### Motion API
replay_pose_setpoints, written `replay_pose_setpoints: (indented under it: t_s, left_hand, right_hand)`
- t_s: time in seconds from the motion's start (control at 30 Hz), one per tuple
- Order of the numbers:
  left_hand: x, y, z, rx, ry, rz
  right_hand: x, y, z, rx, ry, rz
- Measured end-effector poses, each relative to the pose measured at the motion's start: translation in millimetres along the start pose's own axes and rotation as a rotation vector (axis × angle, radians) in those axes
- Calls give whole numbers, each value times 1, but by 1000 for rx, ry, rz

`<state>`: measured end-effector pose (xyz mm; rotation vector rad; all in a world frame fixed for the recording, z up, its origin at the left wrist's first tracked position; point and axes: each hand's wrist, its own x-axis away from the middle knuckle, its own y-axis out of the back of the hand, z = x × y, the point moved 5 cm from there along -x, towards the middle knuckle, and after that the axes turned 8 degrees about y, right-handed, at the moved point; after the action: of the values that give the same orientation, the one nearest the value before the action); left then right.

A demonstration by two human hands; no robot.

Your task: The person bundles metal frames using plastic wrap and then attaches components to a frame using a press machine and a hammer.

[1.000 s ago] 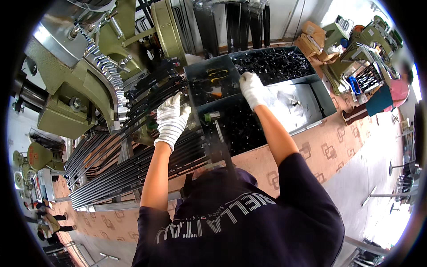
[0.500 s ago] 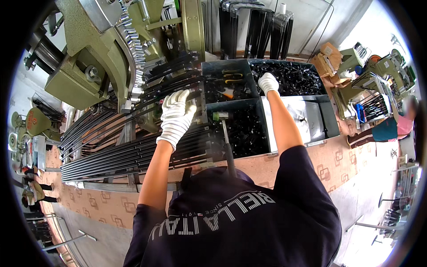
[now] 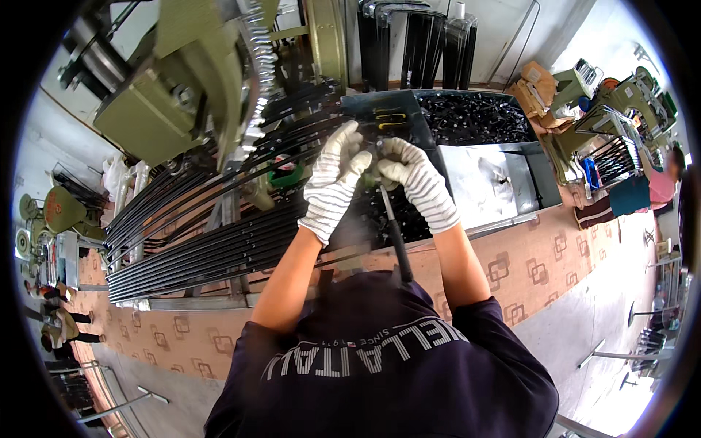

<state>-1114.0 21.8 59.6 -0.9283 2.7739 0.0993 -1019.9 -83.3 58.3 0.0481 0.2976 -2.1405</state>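
Observation:
My left hand (image 3: pixel 332 182), in a white striped glove, is raised over the right ends of the long black rods (image 3: pixel 212 252). Its thumb stands apart from its bent fingers, and I see nothing between them. Close beside it, my right hand (image 3: pixel 423 186), gloved alike, has its fingers curled together. A small dark piece seems to be at its fingertips, too blurred to name. Beneath the right hand, a hammer-like tool (image 3: pixel 396 237) with a metal shaft and black grip lies over a bin of small black parts (image 3: pixel 415 223); its head is partly hidden.
A green machine (image 3: pixel 153 117) with a row of shiny bolts rises at the left. Beyond my hands sits a bin of black parts (image 3: pixel 475 117); a silvery sheet (image 3: pixel 478 179) lies nearer. Packed black frames (image 3: pixel 423 47) lean at the back wall. A person (image 3: pixel 646 193) is far right.
My right hand has come back and left from the far bin of black parts to beside my left hand. The left hand has shifted right, toward it.

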Motion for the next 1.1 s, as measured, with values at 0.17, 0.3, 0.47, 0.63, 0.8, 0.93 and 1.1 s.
replay_pose_setpoints:
  t_s: [0.17, 0.3, 0.47, 0.63, 0.8, 0.93, 1.1]
  left_hand:
    - [36, 47, -12, 57, 232, -48]
    - [74, 91, -4, 233, 392, -89]
    - [104, 115, 14, 584, 390, -236]
    - [113, 137, 33, 1015, 529, -72]
    - [87, 217, 10, -346, 180, -398]
    - [70, 255, 9, -1375, 44, -350]
    - [72, 281, 38, -1410, 102, -250]
  right_hand:
    - [15, -56, -2, 224, 6, -6]
    - [17, -92, -7, 57, 79, -154]
    - [24, -157, -51, -401, -72, -177]
    - [19, -198, -86, -602, -244, 28]
    - [-17, -202, -88, -359, -202, -44]
    - [-44, -210, -85, 273, -285, -63]
    - [-51, -210, -101, 267, -308, 36]
